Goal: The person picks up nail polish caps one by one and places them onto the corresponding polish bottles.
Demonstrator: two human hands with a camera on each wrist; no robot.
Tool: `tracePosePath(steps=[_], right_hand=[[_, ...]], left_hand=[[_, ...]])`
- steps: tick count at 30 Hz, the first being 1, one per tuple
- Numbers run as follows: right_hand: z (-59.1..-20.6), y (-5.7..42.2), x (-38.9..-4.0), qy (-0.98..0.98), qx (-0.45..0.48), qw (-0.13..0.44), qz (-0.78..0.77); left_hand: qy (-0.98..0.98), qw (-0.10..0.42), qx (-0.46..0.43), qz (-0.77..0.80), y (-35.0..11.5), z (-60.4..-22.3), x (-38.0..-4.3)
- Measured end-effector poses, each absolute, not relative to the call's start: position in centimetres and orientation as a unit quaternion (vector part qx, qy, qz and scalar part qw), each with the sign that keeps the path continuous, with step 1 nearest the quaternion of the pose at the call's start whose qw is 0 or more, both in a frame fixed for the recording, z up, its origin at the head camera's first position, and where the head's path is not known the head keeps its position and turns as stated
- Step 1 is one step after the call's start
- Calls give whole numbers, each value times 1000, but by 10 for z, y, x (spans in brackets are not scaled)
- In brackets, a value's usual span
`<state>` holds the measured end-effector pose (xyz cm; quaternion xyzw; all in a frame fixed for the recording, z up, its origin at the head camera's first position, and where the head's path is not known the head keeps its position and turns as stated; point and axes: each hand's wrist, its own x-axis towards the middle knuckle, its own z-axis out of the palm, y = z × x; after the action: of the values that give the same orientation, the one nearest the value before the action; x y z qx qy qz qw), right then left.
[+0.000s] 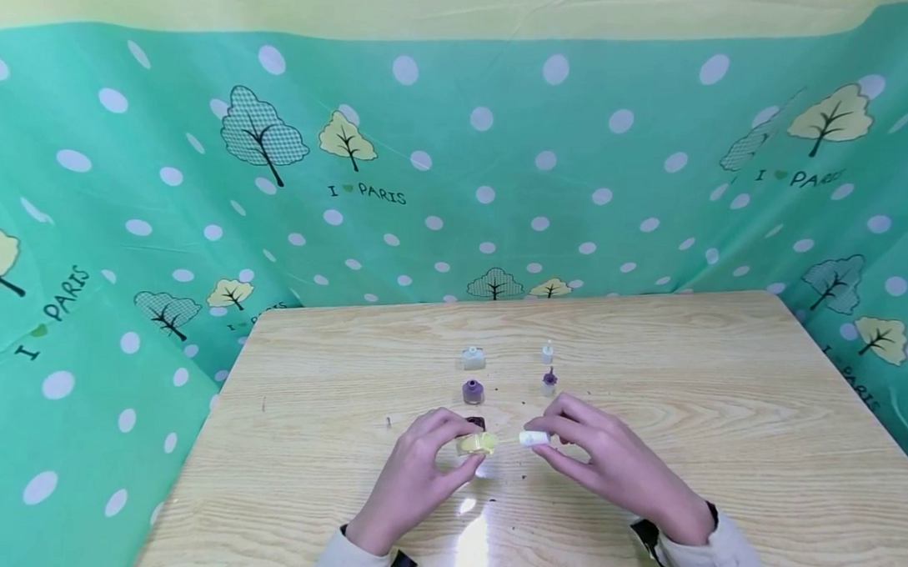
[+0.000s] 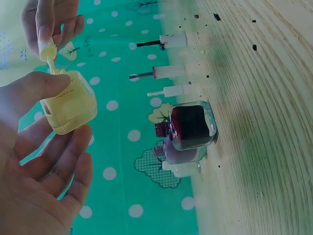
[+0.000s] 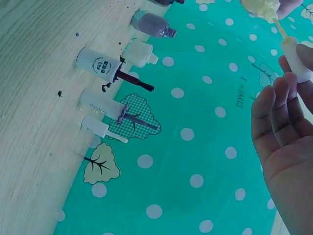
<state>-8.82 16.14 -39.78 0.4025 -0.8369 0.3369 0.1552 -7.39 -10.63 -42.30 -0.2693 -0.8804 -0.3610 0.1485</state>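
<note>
Between thumb and fingers, my left hand point(image 1: 421, 466) grips a yellow nail polish bottle point(image 2: 73, 103), tipped with its neck toward the right hand. My right hand point(image 1: 598, 447) pinches a white brush cap point(image 3: 296, 58). The cap's thin yellow brush reaches to the mouth of the bottle; whether its tip is still inside cannot be made out. Beyond the left hand stand a dark red polish bottle point(image 2: 193, 125), a purple bottle point(image 1: 473, 392) and a clear whitish bottle point(image 1: 473, 358), all uncapped.
Three white caps stand on the table with brushes upward: a dark red one point(image 3: 98, 64), a purple one point(image 3: 102, 104) and a small white one point(image 3: 95, 126). Dark crumbs dot the wooden table point(image 1: 331, 371). A green patterned cloth point(image 1: 443, 175) hangs behind.
</note>
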Motion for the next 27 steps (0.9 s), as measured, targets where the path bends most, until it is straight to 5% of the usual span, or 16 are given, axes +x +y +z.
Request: tracePosePath(steps=[27], right_hand=[[-400,147,-91,-841,412,145,319]], left_hand=[[-875,152,-294,-354,-101,-417,-75]])
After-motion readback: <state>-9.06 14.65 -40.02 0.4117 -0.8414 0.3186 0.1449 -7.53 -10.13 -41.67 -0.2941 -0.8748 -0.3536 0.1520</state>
